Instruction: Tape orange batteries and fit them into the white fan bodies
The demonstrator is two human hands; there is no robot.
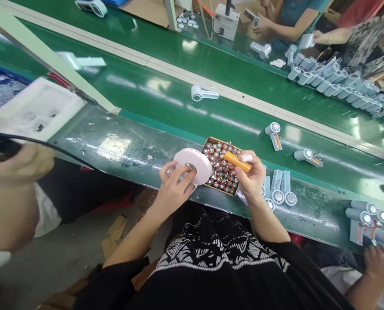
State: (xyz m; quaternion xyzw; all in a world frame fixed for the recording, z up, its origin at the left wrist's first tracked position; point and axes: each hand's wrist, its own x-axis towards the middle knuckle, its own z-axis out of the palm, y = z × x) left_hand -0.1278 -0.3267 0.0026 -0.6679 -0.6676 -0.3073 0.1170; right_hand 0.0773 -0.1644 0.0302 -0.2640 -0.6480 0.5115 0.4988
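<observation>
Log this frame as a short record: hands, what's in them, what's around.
left hand: grips pale pink tape roll
right hand: holds orange battery cell, white tape at its end
under hands: cardboard box of upright battery cells
surface: green conveyor belt
nearby: white fan parts on the belt edge, right of the box
others: co-worker's hand at lower right; another co-worker's hand at left, by a black cable
</observation>
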